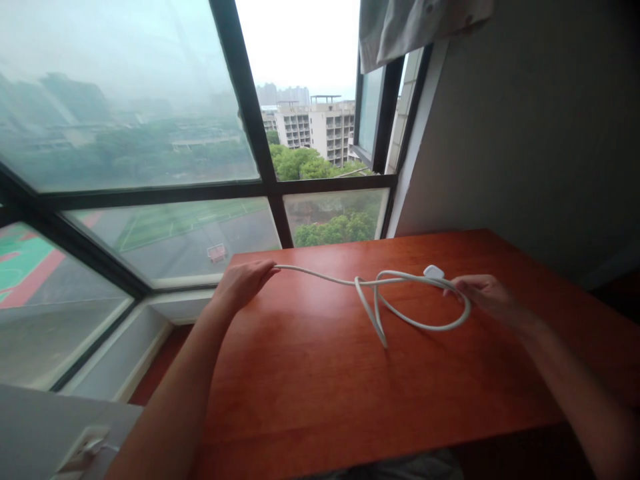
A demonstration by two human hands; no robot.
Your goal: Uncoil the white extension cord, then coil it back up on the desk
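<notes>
A white cable [320, 275] stretches between my two hands above the reddish-brown table [300, 387]. My left hand [247, 280] is closed on one stretch of it near the table's far left corner; the cable's end there is hidden in the fingers. At the right, my right hand [483, 297] pinches the loops gathered on that side. One loop hangs down in the middle, its lowest bend just over the tabletop. A white plug-like block [433, 272] shows just beside the right fingers, partly behind the cable.
Dark-framed windows [270, 183] run along the far and left sides, with one pane swung outward. A grey wall [525, 133] rises at the right. Cloth [420, 30] hangs at the top. At lower left a wall socket [85, 450] has something white plugged in.
</notes>
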